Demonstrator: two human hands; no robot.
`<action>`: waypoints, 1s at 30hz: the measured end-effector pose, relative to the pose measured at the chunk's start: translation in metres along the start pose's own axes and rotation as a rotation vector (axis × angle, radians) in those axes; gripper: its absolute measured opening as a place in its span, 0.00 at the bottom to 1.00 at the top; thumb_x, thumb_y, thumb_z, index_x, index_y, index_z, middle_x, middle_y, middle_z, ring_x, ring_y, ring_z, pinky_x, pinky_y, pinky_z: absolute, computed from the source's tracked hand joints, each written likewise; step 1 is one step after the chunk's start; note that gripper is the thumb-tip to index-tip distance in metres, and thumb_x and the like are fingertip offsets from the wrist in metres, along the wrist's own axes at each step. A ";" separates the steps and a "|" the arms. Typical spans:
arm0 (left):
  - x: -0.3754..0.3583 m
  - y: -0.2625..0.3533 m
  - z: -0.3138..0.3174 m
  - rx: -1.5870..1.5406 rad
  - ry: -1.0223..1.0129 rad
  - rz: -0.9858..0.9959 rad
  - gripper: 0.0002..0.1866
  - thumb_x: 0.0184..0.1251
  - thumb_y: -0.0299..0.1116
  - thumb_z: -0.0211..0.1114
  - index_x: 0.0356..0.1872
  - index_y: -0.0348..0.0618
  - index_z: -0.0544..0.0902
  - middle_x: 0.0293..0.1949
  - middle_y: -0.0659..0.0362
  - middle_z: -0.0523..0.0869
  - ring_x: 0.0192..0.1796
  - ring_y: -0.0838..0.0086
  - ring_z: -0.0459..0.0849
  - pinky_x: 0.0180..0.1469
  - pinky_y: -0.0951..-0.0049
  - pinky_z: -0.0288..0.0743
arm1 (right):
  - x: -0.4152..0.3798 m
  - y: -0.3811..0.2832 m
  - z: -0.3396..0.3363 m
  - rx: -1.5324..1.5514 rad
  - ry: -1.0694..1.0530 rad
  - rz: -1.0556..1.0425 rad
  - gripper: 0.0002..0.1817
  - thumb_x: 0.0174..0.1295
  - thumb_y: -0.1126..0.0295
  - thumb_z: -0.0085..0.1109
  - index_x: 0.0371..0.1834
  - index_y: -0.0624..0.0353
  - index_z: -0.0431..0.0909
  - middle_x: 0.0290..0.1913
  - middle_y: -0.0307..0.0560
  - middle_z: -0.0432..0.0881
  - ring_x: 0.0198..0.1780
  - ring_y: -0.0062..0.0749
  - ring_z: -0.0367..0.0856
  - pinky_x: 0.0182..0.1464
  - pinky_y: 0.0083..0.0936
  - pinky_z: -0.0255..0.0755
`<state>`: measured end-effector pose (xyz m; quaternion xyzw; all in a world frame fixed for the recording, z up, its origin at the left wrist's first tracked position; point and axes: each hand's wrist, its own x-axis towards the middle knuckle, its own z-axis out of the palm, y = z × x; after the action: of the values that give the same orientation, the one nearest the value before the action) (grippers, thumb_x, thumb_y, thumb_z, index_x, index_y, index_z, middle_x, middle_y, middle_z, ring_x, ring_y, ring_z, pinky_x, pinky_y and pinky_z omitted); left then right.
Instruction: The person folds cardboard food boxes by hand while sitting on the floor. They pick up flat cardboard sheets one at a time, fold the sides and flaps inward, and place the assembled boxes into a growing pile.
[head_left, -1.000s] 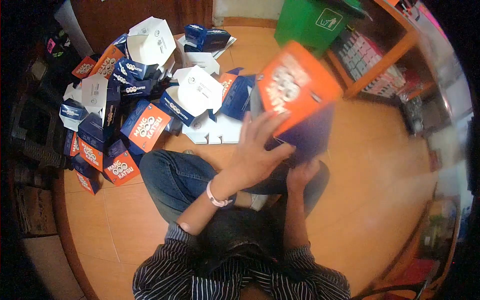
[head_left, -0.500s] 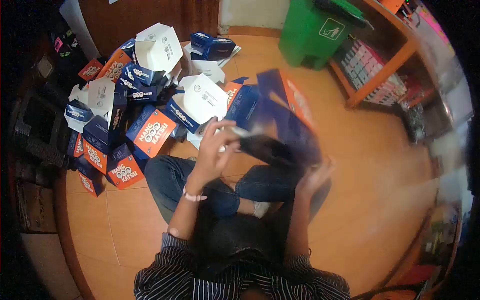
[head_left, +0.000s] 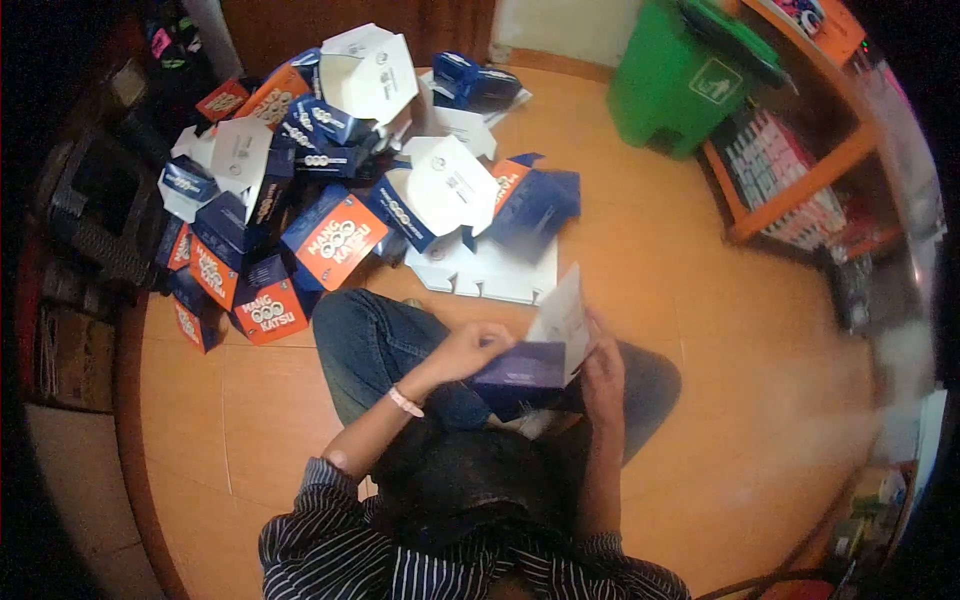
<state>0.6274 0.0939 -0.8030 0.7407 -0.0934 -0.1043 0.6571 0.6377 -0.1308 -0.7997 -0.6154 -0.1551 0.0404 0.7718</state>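
A carton box (head_left: 522, 366) is held over my lap between my two hands. Its blue side faces me, and a white inner flap stands up at its far right. My left hand (head_left: 470, 352) pinches the box's upper left edge, with thumb and fingers together. At the other end, my right hand (head_left: 603, 375) is closed around the right side beside the white flap. Just beyond the box, a white flat carton (head_left: 488, 278) with notched edges lies on the floor. An opened box with white flaps (head_left: 452, 188) rests behind it.
Printed orange and blue boxes (head_left: 335, 240) are heaped on the floor at the left. A blue and orange box (head_left: 538, 210) lies ahead. Further back right stand a green bin (head_left: 670, 85) and a wooden shelf (head_left: 800, 190) with stacked packs. A dark chair-like frame (head_left: 105, 200) is at far left.
The box, blurred by motion with its orange face showing, has come down to my lap and turned blue side toward me. Both hands have lowered, and my right hand has shifted left.
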 end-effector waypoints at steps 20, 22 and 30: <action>-0.009 0.025 0.016 -0.681 0.409 0.335 0.04 0.59 0.25 0.60 0.31 0.39 0.73 0.60 0.51 0.67 0.63 0.68 0.63 0.64 0.65 0.53 | 0.013 -0.034 0.030 -0.899 0.485 -0.218 0.07 0.56 0.75 0.55 0.24 0.64 0.69 0.53 0.59 0.62 0.57 0.49 0.63 0.60 0.37 0.54; -0.009 0.042 0.022 -0.616 0.519 0.308 0.08 0.58 0.26 0.61 0.28 0.41 0.70 0.58 0.51 0.69 0.63 0.67 0.62 0.64 0.65 0.53 | 0.016 -0.024 0.032 -0.890 0.482 -0.247 0.07 0.56 0.75 0.55 0.25 0.65 0.69 0.53 0.63 0.62 0.56 0.51 0.62 0.60 0.40 0.54; 0.006 0.085 0.004 0.538 0.265 0.638 0.15 0.51 0.33 0.66 0.39 0.44 0.74 0.59 0.52 0.68 0.67 0.52 0.55 0.64 0.43 0.47 | 0.028 -0.046 0.042 -0.545 0.233 -0.293 0.07 0.61 0.73 0.50 0.26 0.61 0.66 0.36 0.48 0.66 0.39 0.27 0.64 0.40 0.23 0.61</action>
<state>0.6317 0.0779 -0.7191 0.8264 -0.2562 0.2280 0.4465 0.6463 -0.0952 -0.7423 -0.7709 -0.1578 -0.1844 0.5889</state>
